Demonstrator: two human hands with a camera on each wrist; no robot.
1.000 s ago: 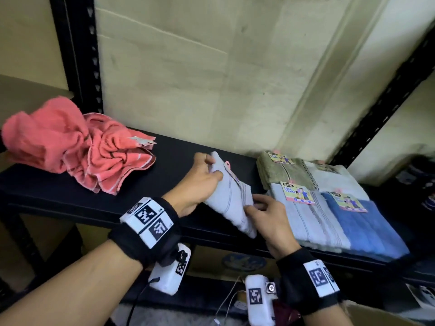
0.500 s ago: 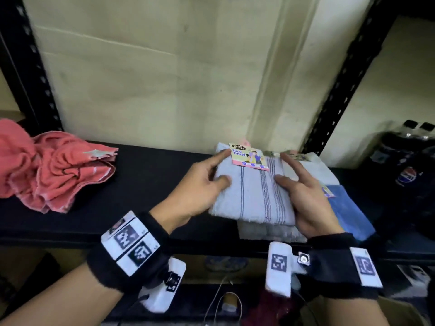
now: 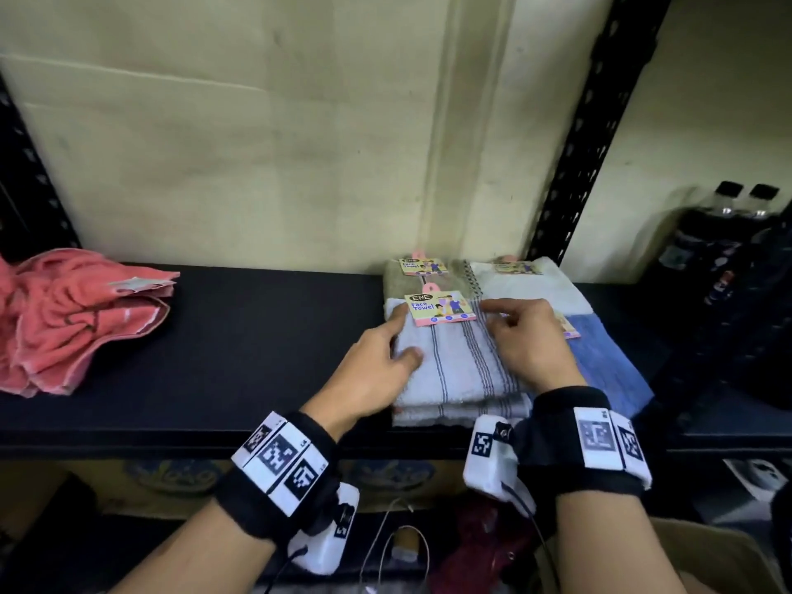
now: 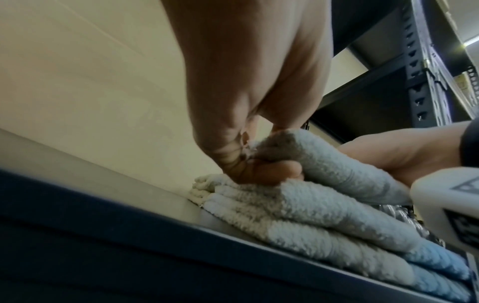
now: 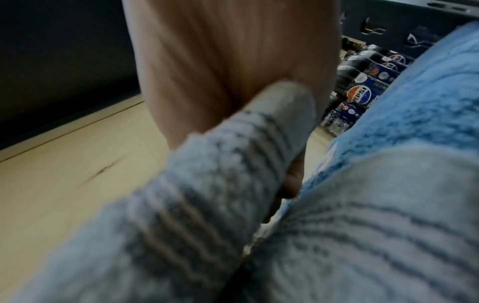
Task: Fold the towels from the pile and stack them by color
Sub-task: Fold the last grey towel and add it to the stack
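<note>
Here's the black shelf (image 3: pixel 257 336), running wide across the head view, and everything gets placed off the folded grey striped towel (image 3: pixel 458 362) sitting near its front edge. Far to the left of that towel, a loose pink towel pile (image 3: pixel 73 323) lies crumpled on the shelf. Right beside the grey striped towel on its right, touching it, a folded blue towel (image 3: pixel 608 366). Behind that one, a white towel (image 3: pixel 527 289), and directly behind the grey striped towel, an olive towel (image 3: pixel 394 276). Under the grey striped towel lies another folded grey one (image 3: pixel 454 415), so it tops a stack.

Now the hands! The left hand (image 3: pixel 373 370) comes in at the towel's left edge: index finger stretched along the top, and the left wrist view shows the thumb (image 4: pixel 269 172) tucked under the top fold, pinching it. The right hand (image 3: pixel 527 340) works the towel's right side, fingers (image 3: pixel 497 306) loosely curled on top; the blurred right wrist view shows a finger slipped beneath the striped fold, gripping that edge.

Smallest of all, a paper label (image 3: pixel 439 308) reading "Face Towel" at the towel's back edge, between the two hands.
</note>
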